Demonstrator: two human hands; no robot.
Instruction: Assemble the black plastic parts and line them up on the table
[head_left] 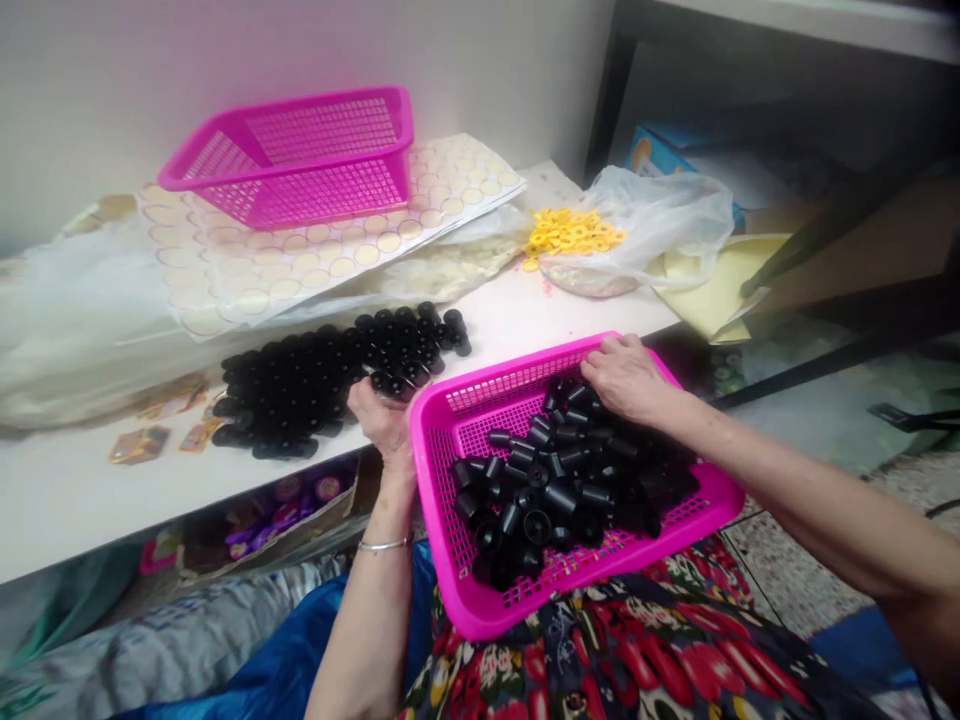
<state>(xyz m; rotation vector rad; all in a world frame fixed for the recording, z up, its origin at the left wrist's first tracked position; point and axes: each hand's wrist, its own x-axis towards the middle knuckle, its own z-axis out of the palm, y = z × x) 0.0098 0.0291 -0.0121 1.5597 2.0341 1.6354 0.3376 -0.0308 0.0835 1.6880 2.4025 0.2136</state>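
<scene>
A pink plastic basket (581, 603) rests over my lap against the table edge, holding many small black plastic cylinders (559, 497). My left hand (388, 430) is closed at the basket's far left corner, its fingers partly hidden behind the wall. Its thumb side lies next to a block of similar black cylinders (300, 380), packed closely on the table. My right hand (630, 380) is closed at the far right corner, with curled fingers at the rim and the palm over the cylinders inside.
A second pink basket (326, 190) stands on sheets printed with circles (292, 285) at the back. Yellow ring-like pieces (570, 235) spill beside a clear plastic bag (660, 220). Small packets (139, 445) lie at left. A box of purple items (281, 515) sits below the tabletop.
</scene>
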